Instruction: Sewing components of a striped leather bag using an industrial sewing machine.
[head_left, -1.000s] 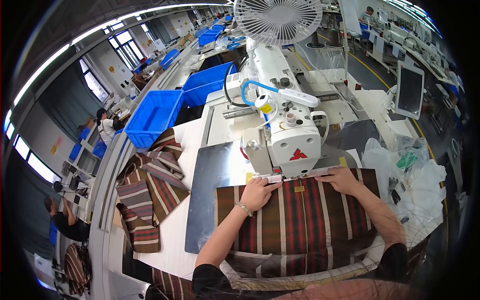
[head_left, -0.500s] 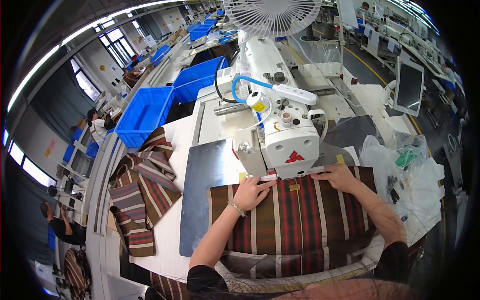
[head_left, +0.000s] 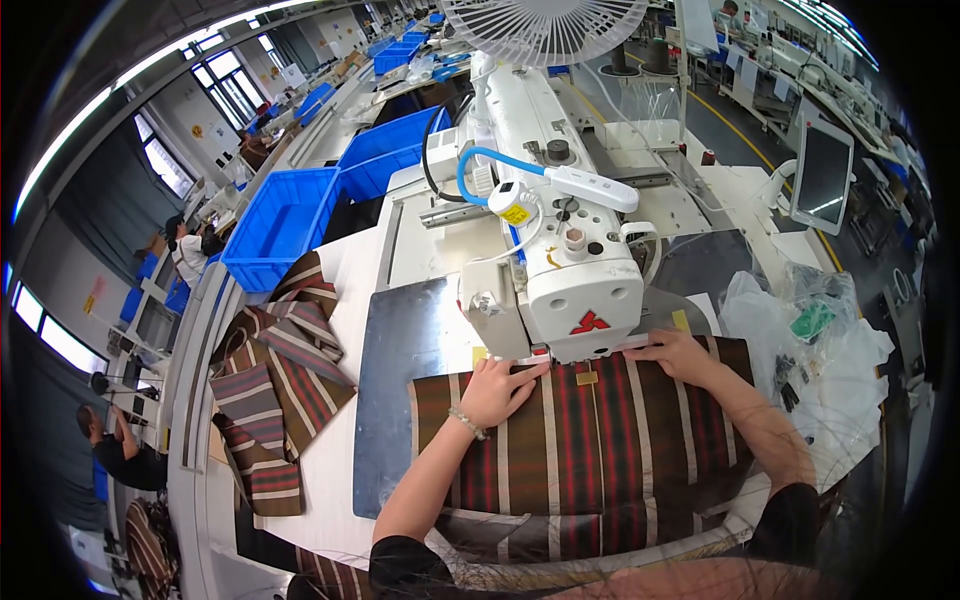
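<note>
Pressing striped fabric (head_left: pixel 590 440) under the sewing machine (head_left: pixel 570 270), left hand (head_left: pixel 497 390) and right hand (head_left: pixel 685 355) seemingly flat, gripping nothing.

Under our left hand (head_left: pixel 497 390) and right hand (head_left: pixel 682 355) we see fabric (head_left: pixel 590 450) striped brown, dark red and cream. Just beyond them the machine (head_left: pixel 560 250) is white with a red mark and a blue hose (head_left: pixel 475 165). Far left of our left hand, bins (head_left: pixel 285 225) are blue.
</note>
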